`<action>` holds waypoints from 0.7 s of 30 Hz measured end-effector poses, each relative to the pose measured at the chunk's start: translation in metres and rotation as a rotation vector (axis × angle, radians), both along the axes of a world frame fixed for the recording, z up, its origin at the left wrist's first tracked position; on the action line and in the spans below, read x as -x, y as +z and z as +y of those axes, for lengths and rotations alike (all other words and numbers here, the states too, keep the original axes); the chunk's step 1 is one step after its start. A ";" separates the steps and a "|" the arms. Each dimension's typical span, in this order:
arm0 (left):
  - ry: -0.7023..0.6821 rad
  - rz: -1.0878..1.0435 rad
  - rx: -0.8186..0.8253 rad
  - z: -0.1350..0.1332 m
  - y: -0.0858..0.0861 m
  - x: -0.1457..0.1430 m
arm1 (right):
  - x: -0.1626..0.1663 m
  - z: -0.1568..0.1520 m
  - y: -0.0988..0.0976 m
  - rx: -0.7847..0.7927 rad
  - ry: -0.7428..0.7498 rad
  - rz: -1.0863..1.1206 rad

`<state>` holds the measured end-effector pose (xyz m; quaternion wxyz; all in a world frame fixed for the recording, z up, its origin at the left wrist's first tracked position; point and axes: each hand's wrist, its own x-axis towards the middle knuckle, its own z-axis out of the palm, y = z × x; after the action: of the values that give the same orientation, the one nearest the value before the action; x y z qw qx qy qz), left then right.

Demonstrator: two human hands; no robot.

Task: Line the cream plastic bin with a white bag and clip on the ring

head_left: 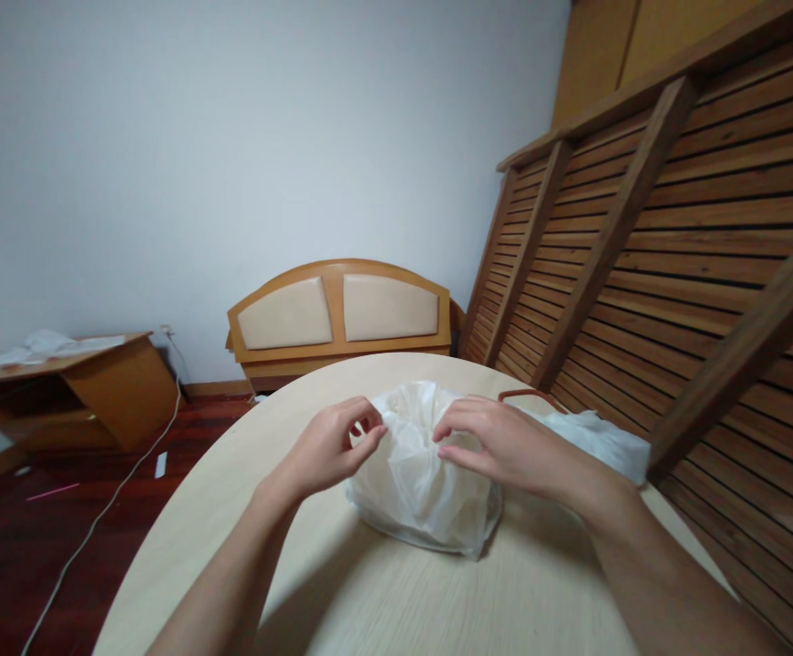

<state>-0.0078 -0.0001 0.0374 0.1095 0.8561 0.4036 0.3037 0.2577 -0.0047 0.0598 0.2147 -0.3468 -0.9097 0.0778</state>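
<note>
bag (416, 487) on table (369, 592), between left fingers (367, 435) and right fingers (452, 428); second bag (608, 442) right of them, headboard (342, 314) behind, slatted frame (676, 273) far right.

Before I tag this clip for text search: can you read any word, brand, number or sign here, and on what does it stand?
No readable text anywhere.
White plastic bag, between left hand and right hand: no print shows.
Papers on the side desk: too small and blurred to tell.
Round table, headboard, slatted bed frame: no lettering.
</note>
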 end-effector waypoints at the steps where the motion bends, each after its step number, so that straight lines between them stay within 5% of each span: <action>1: -0.018 -0.013 -0.051 0.001 0.000 -0.001 | 0.001 0.000 0.000 0.005 0.014 -0.008; 5: -0.161 0.061 -0.158 0.008 -0.009 -0.005 | -0.001 0.000 0.002 0.041 0.034 -0.024; 13: -0.216 0.029 -0.255 0.019 -0.024 -0.007 | -0.015 0.005 0.001 -0.027 -0.209 -0.034; 21: -0.045 -0.003 -0.223 0.015 -0.024 -0.011 | -0.013 0.005 0.001 -0.066 -0.250 -0.027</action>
<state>0.0028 0.0150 0.0137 0.0211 0.8714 0.3477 0.3454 0.2706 0.0003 0.0612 0.2217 -0.4514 -0.8642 0.0156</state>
